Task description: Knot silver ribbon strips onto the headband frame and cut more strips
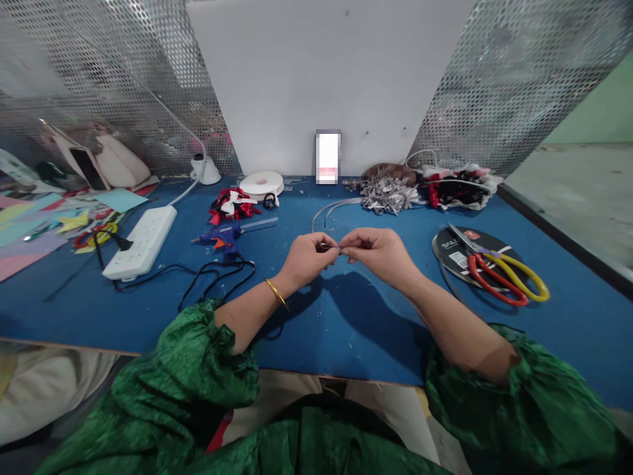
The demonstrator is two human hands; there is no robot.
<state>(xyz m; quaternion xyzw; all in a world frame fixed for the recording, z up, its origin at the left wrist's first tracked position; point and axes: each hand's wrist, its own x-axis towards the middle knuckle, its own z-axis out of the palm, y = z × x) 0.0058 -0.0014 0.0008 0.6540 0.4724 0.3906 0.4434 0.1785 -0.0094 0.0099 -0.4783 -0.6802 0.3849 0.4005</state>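
Head view looks down at a blue table (346,316), and the person in green sleeves has both hands up just above it, pretty much dead centre. The left hand (302,258) and right hand (380,252) meet fingertip to fingertip around a small thin piece (330,247). It's too tiny to say what it actually is, just something slim and greyish.

Its long axis runs side to side, roughly level, so one end points toward the left hand and the other toward the right. Most of it shows on the left-hand side, poking out past the thumb and forefinger there. The right hand's fingertips close on the other end, so the piece bridges the small gap between the two pinches. Both hands are grasping it with thumb and forefinger, and the remaining fingers are curled in loosely. It's off the table, with the hands' shadow falling below.

A gold bangle (275,292) sits on the left wrist. Further out, a blue glue gun (222,239) lies to the left, with a white power strip (141,241) beyond that. Red scissors (494,280) and yellow scissors (524,277) rest on a dark round card (452,254) to the right. A couple of thin curved bands (331,208) lie just behind the hands.
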